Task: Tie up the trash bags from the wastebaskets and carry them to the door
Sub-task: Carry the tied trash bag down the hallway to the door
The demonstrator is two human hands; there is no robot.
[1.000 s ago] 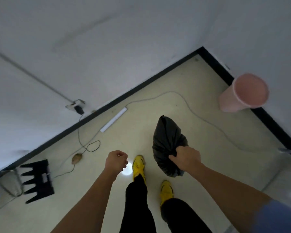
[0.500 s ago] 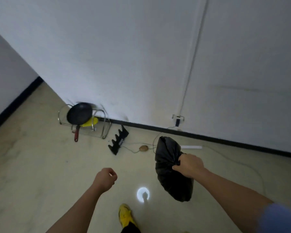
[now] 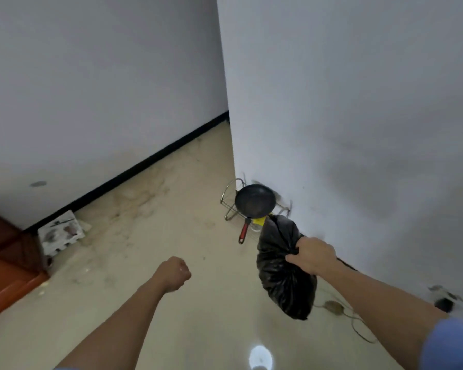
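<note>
In front of you, at the end of your right arm, the black trash bag (image 3: 284, 273) hangs clear of the floor (image 3: 150, 236), its gathered neck bunched inside your right hand (image 3: 312, 256). That grip is closed tight around the twisted plastic, which keeps the mouth shut and lets the weight drop straight below your fist instead of dragging. The bag's bulk sags low and to the right, near the white wall (image 3: 358, 129), so you seem to be holding it a little out from your body to keep it off your legs.

Your left hand (image 3: 175, 273) is curled into a loose fist and holds nothing; it is well apart from the bag.

Beyond the bag, a dark frying pan (image 3: 255, 201) with a red handle rests on a wire rack (image 3: 229, 198) at the corner of the wall. A thin cable (image 3: 358, 329) trails along the floor under your right arm; it could catch a foot. A reddish wooden edge (image 3: 6, 271) shows at far left; whether it belongs to the door, you cannot tell. The carry looks underway, not finished.
</note>
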